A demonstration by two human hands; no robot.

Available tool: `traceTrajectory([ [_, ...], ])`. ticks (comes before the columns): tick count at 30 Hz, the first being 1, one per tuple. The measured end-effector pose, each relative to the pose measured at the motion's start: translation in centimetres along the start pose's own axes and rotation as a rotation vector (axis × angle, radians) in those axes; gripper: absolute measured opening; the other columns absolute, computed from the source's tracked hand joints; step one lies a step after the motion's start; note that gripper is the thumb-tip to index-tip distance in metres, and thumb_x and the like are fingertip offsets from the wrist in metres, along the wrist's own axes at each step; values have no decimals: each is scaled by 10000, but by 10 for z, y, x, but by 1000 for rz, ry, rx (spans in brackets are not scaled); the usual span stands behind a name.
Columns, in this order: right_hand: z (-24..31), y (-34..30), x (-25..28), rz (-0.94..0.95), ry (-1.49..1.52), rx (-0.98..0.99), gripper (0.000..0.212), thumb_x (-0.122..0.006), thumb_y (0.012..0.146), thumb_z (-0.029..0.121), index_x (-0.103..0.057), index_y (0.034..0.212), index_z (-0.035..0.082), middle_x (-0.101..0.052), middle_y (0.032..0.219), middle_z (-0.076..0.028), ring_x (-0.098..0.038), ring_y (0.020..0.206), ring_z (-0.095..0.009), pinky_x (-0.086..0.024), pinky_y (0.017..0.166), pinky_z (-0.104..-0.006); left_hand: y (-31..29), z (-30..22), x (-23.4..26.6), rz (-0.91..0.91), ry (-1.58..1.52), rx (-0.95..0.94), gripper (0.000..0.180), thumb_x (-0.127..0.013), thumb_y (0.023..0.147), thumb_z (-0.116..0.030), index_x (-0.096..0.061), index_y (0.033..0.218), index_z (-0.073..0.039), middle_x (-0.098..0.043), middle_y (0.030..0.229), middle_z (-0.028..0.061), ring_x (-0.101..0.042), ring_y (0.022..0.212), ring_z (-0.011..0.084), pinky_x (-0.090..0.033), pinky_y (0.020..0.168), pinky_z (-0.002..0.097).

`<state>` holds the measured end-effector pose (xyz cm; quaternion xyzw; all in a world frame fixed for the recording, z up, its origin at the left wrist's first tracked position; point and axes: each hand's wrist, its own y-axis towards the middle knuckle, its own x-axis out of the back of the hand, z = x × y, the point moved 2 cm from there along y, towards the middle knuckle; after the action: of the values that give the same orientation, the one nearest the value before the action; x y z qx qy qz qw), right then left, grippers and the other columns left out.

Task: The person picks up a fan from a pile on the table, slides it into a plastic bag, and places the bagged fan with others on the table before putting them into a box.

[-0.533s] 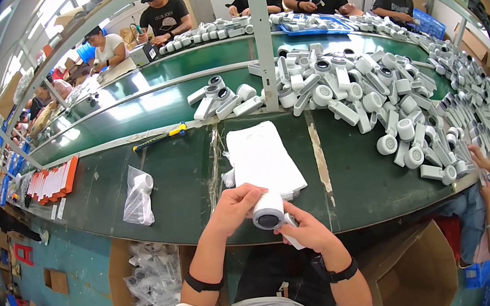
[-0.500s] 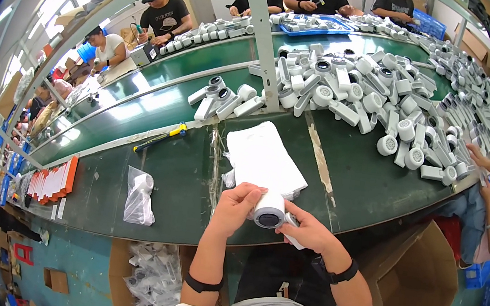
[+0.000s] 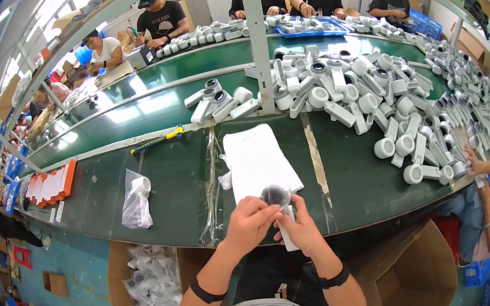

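Near the front edge of a dark green workbench, a white handheld device is held before the worker's body. Its dark round head points away from the worker, overlapping in view the near end of a white sheet stack; its long axis slants from the head down and rightward to the handle's end, close to the bench edge. The left hand is nearly closed, thumb and fingers pinching at the head's lower rim. The right hand is partly closed, its fingers curled about the neck and handle. Bare bench surface extends from the stack rightward to the heap of similar devices, and leftward to a bagged device.
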<state>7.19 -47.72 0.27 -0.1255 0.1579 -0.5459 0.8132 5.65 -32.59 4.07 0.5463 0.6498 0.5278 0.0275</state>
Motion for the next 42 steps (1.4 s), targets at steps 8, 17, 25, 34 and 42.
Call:
traceTrajectory([
  [8, -6, 21, 2, -53, 307, 371, 517, -549, 942, 100, -308, 1399, 94, -592, 1118, -64, -598, 982, -135, -498, 839, -272, -28, -10, -14, 228, -436, 225, 219, -781, 774, -82, -706, 974, -34, -657, 827, 102, -640, 709, 200, -509, 634, 289],
  [17, -2, 20, -28, -42, 479, 351, 365, -522, 989, 142, -435, 1337, 77, -588, 1166, -60, -587, 1031, -132, -484, 869, -261, -48, 23, -11, -109, -1032, 878, 404, -530, 986, -113, -416, 1359, -8, -553, 1255, 122, -609, 1044, 186, -559, 815, 328],
  [25, 1, 28, -23, -453, -183, 541, 247, -521, 893, 111, -630, 1077, -12, -627, 976, -194, -609, 909, -313, -483, 797, -369, -47, 21, 1, 23, -1448, 1083, 405, -563, 981, -204, -424, 1324, -39, -612, 1024, 104, -632, 725, 212, -507, 510, 324],
  [34, -14, 5, -54, -426, -625, 969, 162, -624, 816, 26, -675, 967, 1, -639, 743, -134, -625, 669, -302, -497, 591, -366, -48, 36, 23, -454, -1289, 1275, 300, -437, 998, -254, -498, 1180, -25, -618, 927, 97, -590, 670, 192, -479, 512, 329],
  [42, -35, 0, -51, 1, -580, 832, 131, -662, 873, 97, -697, 959, 5, -648, 712, -113, -592, 551, -173, -476, 538, -281, -87, 81, 142, -675, -63, 1043, 304, -628, 912, -153, -548, 1158, 7, -627, 983, 68, -599, 721, 132, -452, 473, 257],
])
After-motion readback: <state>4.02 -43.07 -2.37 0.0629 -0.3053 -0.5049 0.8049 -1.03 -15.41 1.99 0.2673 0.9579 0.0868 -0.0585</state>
